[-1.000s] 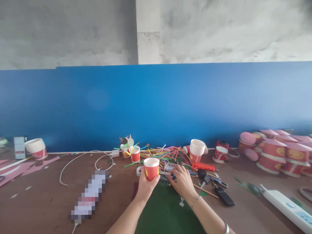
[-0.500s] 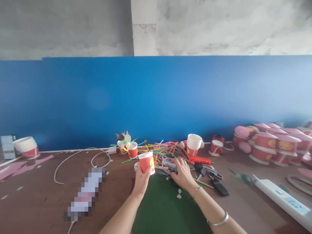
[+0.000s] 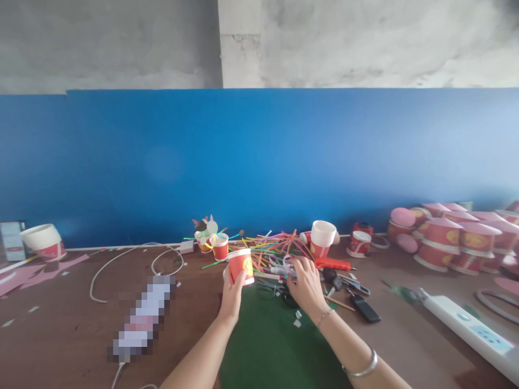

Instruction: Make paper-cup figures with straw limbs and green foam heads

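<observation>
A red paper cup (image 3: 240, 266) with a white rim and a yellow print is held in my left hand (image 3: 232, 294), tilted slightly, above the far edge of the dark green mat (image 3: 275, 340). My right hand (image 3: 307, 283) reaches into the clutter right of it, thumb apart from its bent fingers. Close by its fingertips lies a whitish pen-like tube (image 3: 279, 269). Scissors (image 3: 270, 285) lie partly beneath the hand, their black handle (image 3: 288, 299) near the thumb. Whether the fingertips touch anything is hard to see.
Behind lie many coloured sticks (image 3: 263, 246). Stacked white cups (image 3: 323, 235), an orange-red tool (image 3: 332, 263) and keys (image 3: 334, 281) are to the right. Pink-topped cups (image 3: 440, 232) and a power strip (image 3: 474, 327) are farther right. A blurred-out phone-like object (image 3: 144, 319) lies left.
My left hand with the paper cup has shifted slightly left and up. My right hand has moved a little, its fingers more bent over the clutter, and more of the scissors shows.
</observation>
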`<state>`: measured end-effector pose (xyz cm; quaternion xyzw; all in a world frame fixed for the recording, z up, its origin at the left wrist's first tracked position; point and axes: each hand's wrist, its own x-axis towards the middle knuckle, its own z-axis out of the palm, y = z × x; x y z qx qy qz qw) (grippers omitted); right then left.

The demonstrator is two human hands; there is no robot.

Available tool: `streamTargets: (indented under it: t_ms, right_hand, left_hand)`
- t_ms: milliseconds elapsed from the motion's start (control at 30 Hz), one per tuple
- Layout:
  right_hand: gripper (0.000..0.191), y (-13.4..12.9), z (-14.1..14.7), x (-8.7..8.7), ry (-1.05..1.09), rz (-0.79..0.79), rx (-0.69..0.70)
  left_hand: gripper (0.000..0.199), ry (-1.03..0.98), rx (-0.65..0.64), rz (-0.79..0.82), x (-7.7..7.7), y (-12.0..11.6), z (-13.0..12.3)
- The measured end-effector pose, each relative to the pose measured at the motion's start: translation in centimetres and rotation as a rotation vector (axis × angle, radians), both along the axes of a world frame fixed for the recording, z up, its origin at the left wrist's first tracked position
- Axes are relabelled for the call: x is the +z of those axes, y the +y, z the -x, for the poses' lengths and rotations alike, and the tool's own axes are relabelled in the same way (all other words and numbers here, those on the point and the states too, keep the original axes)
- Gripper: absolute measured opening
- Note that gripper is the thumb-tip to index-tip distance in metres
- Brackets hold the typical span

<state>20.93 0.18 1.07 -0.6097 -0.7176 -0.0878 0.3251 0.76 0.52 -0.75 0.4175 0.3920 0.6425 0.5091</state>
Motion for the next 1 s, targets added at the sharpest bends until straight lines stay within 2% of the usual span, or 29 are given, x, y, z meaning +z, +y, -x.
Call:
streamTargets:
  t_ms: [100, 167, 333, 467, 600, 700, 767, 867, 933, 1000]
  right_hand:
    - [0.022, -0.8, 0.9, 0.4, -0.091, 0.215, 0.161]
    - [0.027, -1.2, 1.3, 0.2, -0.137, 0.277, 0.209]
    - [0.052, -1.4, 1.1, -0.2, -0.147, 0.313, 0.274]
    - [0.053, -1.2, 0.5, -0.1, -0.155, 0.340, 0.297]
    - [0.053, -1.0, 0.3, -0.3, -0.122, 0.297, 0.264]
    - [0.043, -0.6, 0.3, -0.3, 0.026, 0.212, 0.252]
    - [0.033, -0.4, 0.5, 0.0, 0.176, 0.217, 0.300]
    - [0.017, -0.5, 1.3, 0.3, 0.416, 0.373, 0.414]
    - [0.014, -0.8, 2.1, 0.2, 0.545, 0.470, 0.482]
    - [0.014, -1.2, 3.0, -0.1, 0.619, 0.482, 0.521]
  left_hand:
    - [0.056, -0.015, 0.000, 0.023, 0.1, 0.2, 0.0]
    - [0.057, -0.006, 0.005, 0.021, 0.2, 0.2, 0.1]
    - [0.055, 0.086, 0.049, -0.011, 0.1, 0.3, 0.1]
    - [0.058, 0.153, 0.092, -0.048, -0.1, 0.2, 0.1]
    - [0.071, 0.195, 0.056, -0.144, -0.1, 0.0, 0.0]
    - [0.077, 0.184, 0.000, -0.173, -0.2, -0.1, -0.1]
    - [0.081, 0.165, -0.043, -0.165, -0.3, -0.1, -0.1]
    - [0.080, 0.158, -0.088, -0.163, -0.2, -0.2, -0.1]
    - [0.074, 0.180, -0.110, -0.171, 0.0, -0.3, -0.2]
    - [0.068, 0.246, -0.098, -0.177, 0.3, -0.6, -0.3]
